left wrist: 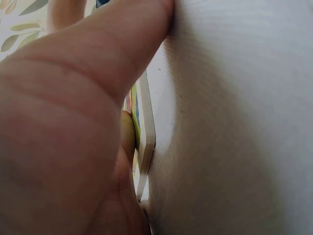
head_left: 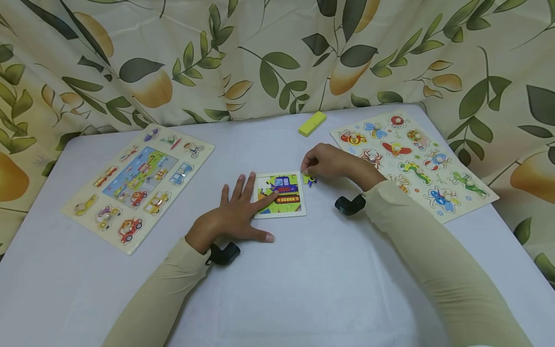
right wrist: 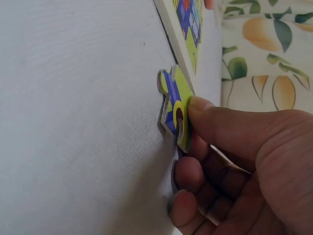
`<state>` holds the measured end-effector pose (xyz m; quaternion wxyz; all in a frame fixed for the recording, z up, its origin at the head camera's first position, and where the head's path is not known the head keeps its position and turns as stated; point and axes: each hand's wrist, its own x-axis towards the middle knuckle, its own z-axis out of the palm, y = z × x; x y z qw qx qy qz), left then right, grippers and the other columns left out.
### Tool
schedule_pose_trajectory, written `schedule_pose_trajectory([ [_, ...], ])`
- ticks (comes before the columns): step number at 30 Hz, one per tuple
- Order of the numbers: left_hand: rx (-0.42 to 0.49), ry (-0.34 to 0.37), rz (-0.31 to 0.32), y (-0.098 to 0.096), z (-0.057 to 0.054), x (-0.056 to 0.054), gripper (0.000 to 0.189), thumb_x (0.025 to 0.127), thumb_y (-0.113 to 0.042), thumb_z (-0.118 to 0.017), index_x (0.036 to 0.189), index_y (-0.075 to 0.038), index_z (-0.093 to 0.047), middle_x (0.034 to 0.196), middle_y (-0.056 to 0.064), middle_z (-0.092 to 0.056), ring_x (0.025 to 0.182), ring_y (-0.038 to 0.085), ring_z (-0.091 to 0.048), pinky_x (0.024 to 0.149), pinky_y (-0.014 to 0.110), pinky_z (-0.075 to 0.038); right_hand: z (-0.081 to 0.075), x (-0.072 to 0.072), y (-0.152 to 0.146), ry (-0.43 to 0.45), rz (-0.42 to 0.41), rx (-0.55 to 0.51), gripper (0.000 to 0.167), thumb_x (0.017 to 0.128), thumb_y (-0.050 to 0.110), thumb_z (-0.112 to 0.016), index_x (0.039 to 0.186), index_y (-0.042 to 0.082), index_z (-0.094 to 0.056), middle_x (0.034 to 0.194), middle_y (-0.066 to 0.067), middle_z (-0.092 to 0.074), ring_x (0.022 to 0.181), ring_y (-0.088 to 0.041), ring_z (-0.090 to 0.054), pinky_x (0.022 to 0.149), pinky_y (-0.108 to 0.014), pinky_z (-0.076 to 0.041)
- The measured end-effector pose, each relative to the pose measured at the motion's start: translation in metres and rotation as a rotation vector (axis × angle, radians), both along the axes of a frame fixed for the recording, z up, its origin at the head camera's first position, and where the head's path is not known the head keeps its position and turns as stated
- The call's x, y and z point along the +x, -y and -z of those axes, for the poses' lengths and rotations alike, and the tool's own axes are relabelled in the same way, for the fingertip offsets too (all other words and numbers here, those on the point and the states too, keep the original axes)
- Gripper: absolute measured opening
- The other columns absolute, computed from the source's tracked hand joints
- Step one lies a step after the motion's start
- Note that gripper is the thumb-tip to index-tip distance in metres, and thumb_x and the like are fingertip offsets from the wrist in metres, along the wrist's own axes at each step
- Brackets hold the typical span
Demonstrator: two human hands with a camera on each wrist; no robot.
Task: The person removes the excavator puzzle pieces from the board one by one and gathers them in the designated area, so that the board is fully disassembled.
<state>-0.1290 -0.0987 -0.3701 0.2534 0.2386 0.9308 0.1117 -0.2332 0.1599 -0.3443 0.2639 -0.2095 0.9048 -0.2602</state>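
A small square jigsaw puzzle (head_left: 282, 216) with a white frame and a blue-and-red vehicle picture lies mid-table. My left hand (head_left: 231, 218) is spread beside it, one finger reaching onto the picture. In the left wrist view, the hand (left wrist: 58, 127) hides most of the puzzle, leaving the frame's edge (left wrist: 146, 134) visible. Just right of the frame, my right hand (head_left: 328, 161) pinches a green, blue and yellow jigsaw piece (head_left: 310, 181). The right wrist view shows the piece (right wrist: 171, 105) tilted between thumb and fingers, close to the frame's corner.
To the left lies a vehicle peg board (head_left: 97, 193). An insect peg board (head_left: 455, 212) lies on the right, under or behind my right forearm. A yellow-green block (head_left: 312, 124) sits near the table's back edge, before a leaf-patterned curtain (head_left: 243, 43).
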Motion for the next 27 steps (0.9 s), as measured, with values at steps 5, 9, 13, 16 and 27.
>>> schedule_pose_trajectory([
  [5,-0.001,0.004,-0.002,-0.0002,0.0001,-0.0002,0.103,0.073,-0.072,-0.068,0.155,-0.040,-0.014,0.156,0.013,0.028,0.140,0.035,0.029,0.105,0.063,0.015,0.0022,0.0013,-0.0002,-0.026,0.009,0.001,0.010,0.094,0.009,-0.065,0.100,0.005,-0.071,0.090,-0.006,-0.065,0.087,-0.023,-0.054,0.080,-0.035,-0.046],
  [9,-0.008,0.007,-0.003,-0.0002,0.0006,-0.0003,0.104,0.073,-0.072,-0.068,0.154,-0.042,-0.012,0.156,0.012,0.030,0.139,0.034,0.030,0.105,0.062,0.016,0.0031,0.0015,-0.0009,-0.041,0.021,-0.006,0.012,0.094,0.009,-0.065,0.103,0.005,-0.072,0.094,-0.006,-0.067,0.090,-0.024,-0.055,0.084,-0.037,-0.047],
  [13,-0.010,0.005,-0.002,-0.0002,0.0011,-0.0005,0.104,0.073,-0.073,-0.067,0.155,-0.042,-0.012,0.156,0.012,0.030,0.139,0.034,0.031,0.105,0.062,0.017,0.0035,0.0014,-0.0024,-0.064,0.040,-0.019,0.015,0.094,0.008,-0.064,0.107,0.004,-0.072,0.102,-0.008,-0.068,0.095,-0.024,-0.056,0.089,-0.039,-0.046],
  [16,-0.009,0.006,-0.002,-0.0004,0.0010,-0.0005,0.104,0.073,-0.072,-0.067,0.155,-0.041,-0.012,0.156,0.012,0.030,0.139,0.034,0.031,0.105,0.063,0.016,0.0038,0.0009,-0.0039,-0.077,0.058,-0.026,0.016,0.095,0.008,-0.063,0.109,0.004,-0.072,0.106,-0.009,-0.068,0.098,-0.024,-0.056,0.090,-0.040,-0.045],
  [27,-0.014,0.001,-0.011,-0.0042,-0.0036,0.0011,0.104,0.072,-0.070,-0.070,0.155,-0.041,-0.013,0.156,0.014,0.028,0.140,0.037,0.026,0.107,0.063,0.012,0.0023,0.0003,-0.0035,-0.126,0.079,-0.073,0.020,0.095,0.007,-0.061,0.113,0.003,-0.069,0.113,-0.012,-0.066,0.098,-0.025,-0.055,0.090,-0.040,-0.046],
])
